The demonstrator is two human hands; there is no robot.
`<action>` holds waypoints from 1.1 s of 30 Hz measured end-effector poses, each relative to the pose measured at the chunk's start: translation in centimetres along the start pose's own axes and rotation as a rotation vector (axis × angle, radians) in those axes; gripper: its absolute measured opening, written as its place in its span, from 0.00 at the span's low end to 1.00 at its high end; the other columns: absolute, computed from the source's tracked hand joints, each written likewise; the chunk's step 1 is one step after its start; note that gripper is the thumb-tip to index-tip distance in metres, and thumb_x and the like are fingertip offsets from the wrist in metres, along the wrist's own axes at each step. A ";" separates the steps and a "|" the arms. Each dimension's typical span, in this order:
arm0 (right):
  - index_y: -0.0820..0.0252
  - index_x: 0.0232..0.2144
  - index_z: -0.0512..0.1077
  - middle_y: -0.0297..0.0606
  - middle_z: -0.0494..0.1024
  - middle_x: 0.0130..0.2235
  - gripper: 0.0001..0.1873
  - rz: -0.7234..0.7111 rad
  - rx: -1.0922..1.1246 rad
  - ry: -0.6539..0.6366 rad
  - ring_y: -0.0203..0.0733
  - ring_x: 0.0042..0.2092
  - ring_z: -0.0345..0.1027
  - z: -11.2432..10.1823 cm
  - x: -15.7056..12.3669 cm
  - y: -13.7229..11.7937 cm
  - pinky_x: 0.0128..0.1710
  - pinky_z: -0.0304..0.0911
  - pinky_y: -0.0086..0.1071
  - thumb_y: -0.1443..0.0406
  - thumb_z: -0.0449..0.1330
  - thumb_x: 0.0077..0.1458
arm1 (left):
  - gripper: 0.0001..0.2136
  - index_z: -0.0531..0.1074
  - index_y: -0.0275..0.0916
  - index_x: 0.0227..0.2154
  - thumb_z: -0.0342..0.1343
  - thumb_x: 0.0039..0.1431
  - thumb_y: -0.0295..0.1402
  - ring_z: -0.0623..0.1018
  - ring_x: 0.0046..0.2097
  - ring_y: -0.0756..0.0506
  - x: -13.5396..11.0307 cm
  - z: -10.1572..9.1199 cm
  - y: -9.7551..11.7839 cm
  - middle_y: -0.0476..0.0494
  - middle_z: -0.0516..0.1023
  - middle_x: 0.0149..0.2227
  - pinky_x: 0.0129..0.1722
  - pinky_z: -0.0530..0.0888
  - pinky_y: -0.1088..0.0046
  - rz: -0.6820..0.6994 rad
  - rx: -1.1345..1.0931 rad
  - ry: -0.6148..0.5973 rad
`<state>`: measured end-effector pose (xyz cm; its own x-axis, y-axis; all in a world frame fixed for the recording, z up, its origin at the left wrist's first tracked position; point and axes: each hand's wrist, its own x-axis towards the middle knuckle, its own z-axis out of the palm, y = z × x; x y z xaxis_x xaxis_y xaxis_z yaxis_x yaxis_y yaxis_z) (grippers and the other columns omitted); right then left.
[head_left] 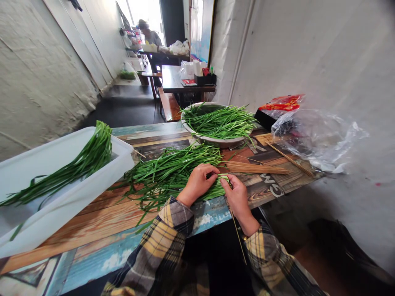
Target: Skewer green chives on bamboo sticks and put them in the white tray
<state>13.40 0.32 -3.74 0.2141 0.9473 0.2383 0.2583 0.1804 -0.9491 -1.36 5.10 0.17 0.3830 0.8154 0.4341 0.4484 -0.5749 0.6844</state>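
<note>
You have both sets of fingers on the row of green stems (216, 190), whose pale cut ends lie between your two hands at the near edge of the table (101, 224). The fingers of your left hand (199, 183) are bent and closed on the stems near those ends, the thumb toward your right. The fingers of your right hand (237, 196) pinch the cut ends between thumb and forefinger, just beside the left fingertips. A thin stick (237, 234) slants down toward you from under your right fingers, past the table edge; its upper end is hidden, so you cannot tell how firmly it is held.

Left of your left fingers, and just beyond them, spreads a loose heap of long green leaves (175, 166). Farther left stands a white tub (72, 220), with a bundle of greens (88, 160) leaning over its far rim. Straight beyond your fingers, past the heap, sits a round bowl (212, 142) piled with cut greens (220, 121). Right of your right fingers, a sheaf of brown sticks (254, 167) lies on the table, pointing away to the right. Beyond that, farther right, are a crumpled clear bag (324, 137) and a red packet (284, 102) on a black box (264, 119).
</note>
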 end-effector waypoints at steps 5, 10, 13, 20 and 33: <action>0.60 0.38 0.75 0.39 0.80 0.34 0.16 0.001 0.000 0.008 0.43 0.36 0.71 0.1 0.0 0.1 0.37 0.66 0.34 0.56 0.58 0.54 | 0.06 0.75 0.38 0.27 0.54 0.56 0.24 0.73 0.35 0.49 0.0 -0.1 0.1 0.48 0.76 0.29 0.38 0.67 0.72 0.008 0.013 -0.001; 0.60 0.38 0.75 0.39 0.79 0.34 0.15 0.005 -0.017 0.000 0.43 0.36 0.71 0.0 0.0 0.2 0.37 0.65 0.34 0.56 0.58 0.55 | 0.06 0.75 0.38 0.27 0.55 0.55 0.23 0.72 0.34 0.48 0.1 -0.1 0.0 0.48 0.76 0.29 0.37 0.67 0.72 0.030 0.013 -0.007; 0.60 0.38 0.75 0.38 0.79 0.33 0.16 0.008 -0.020 -0.002 0.43 0.36 0.71 0.0 0.0 0.3 0.36 0.65 0.33 0.55 0.57 0.55 | 0.05 0.75 0.38 0.27 0.55 0.55 0.24 0.72 0.35 0.48 0.1 -0.1 -0.1 0.47 0.76 0.29 0.38 0.67 0.72 0.031 0.009 -0.017; 0.59 0.38 0.75 0.38 0.79 0.33 0.15 0.001 0.000 0.002 0.43 0.36 0.71 0.1 0.0 0.5 0.36 0.66 0.33 0.55 0.58 0.54 | 0.06 0.74 0.38 0.26 0.55 0.56 0.25 0.72 0.34 0.48 0.1 -0.1 0.1 0.47 0.75 0.28 0.37 0.67 0.71 0.025 -0.016 -0.021; 0.59 0.49 0.69 0.41 0.76 0.42 0.20 -0.045 0.036 0.015 0.40 0.38 0.69 0.1 0.1 0.5 0.41 0.65 0.34 0.60 0.59 0.55 | 0.06 0.74 0.38 0.26 0.54 0.55 0.23 0.72 0.34 0.48 0.0 -0.2 0.1 0.48 0.75 0.28 0.38 0.67 0.72 0.034 -0.002 -0.059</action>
<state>13.44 0.51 -4.19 0.2175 0.9337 0.2843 0.2336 0.2330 -0.9440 -1.46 5.09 0.37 0.4444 0.7903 0.4219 0.4330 -0.6018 0.6711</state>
